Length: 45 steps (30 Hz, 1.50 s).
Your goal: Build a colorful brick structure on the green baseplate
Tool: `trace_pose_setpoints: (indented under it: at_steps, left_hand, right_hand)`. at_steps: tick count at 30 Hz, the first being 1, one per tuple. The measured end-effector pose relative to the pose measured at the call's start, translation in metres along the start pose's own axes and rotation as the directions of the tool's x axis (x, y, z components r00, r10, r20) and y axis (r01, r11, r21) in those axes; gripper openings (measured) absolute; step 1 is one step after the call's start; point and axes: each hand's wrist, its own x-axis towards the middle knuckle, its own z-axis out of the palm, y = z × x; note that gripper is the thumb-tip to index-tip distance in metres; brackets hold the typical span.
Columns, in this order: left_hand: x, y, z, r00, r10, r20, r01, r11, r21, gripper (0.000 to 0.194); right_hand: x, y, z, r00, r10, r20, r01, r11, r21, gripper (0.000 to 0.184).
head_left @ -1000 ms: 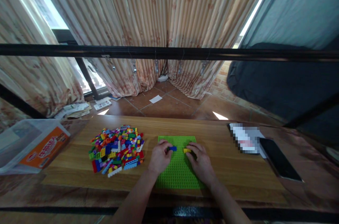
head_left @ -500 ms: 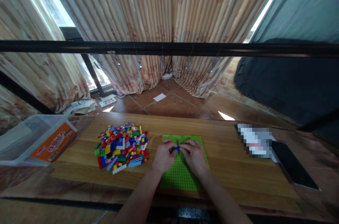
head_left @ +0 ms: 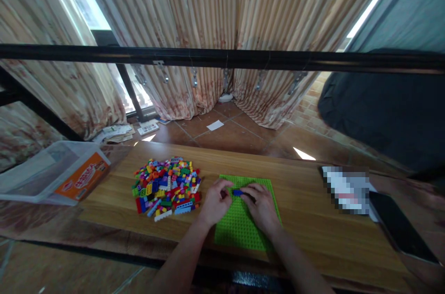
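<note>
A small blue toy brick [head_left: 237,192] is at the upper part of a green studded baseplate [head_left: 239,229]. My right hand [head_left: 261,208] grips the brick's right end between thumb and fingers. Whether the brick is pressed onto the studs or held just above them, I cannot tell. Just left of the brick, my left hand [head_left: 216,203] holds nothing, its thumb and curled index finger apart. It hangs over the left edge of the baseplate.
A pile of mixed coloured bricks [head_left: 167,187] lies on the wooden board [head_left: 302,220] to the left. Beyond it stands a clear plastic bin [head_left: 38,192] with an orange label. A dark phone [head_left: 399,224] lies at the right, beside a blurred-out packet [head_left: 346,189]. A black bar [head_left: 208,56] crosses ahead.
My left hand has come off the blue brick and moved slightly left, its fingers parting. The right hand stays on the brick. The whole view has shifted and tilted a little.
</note>
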Motion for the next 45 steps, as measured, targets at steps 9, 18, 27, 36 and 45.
trace_pose_setpoints:
  at_steps: [9,18,27,36,45]
  left_hand:
    - [0.008,-0.008,-0.001,0.978,-0.166,-0.128,0.133,0.964,-0.229,0.017]
    - [0.017,-0.002,0.007,0.976,-0.157,-0.148,0.166,0.985,0.055,0.014]
    - [0.022,0.007,0.010,0.968,-0.199,-0.154,0.234,0.937,0.258,0.020]
    - [0.036,0.015,0.008,0.968,-0.248,-0.031,0.230,0.837,0.497,0.014]
    - [0.044,0.017,0.004,0.965,-0.259,0.051,0.180,0.787,0.590,0.011]
  right_hand:
    - [0.005,-0.004,-0.001,0.999,-0.007,0.047,0.008,1.000,-0.007,0.015]
    - [0.010,-0.010,-0.006,0.996,-0.020,0.091,0.021,1.000,-0.015,0.015]
    - [0.020,-0.015,-0.014,0.974,0.055,0.221,-0.048,0.998,-0.038,0.015]
    - [0.038,-0.006,-0.017,0.941,0.083,0.327,-0.077,0.997,-0.031,0.011]
    - [0.035,-0.005,-0.009,0.963,0.069,0.261,-0.067,0.998,-0.018,0.011]
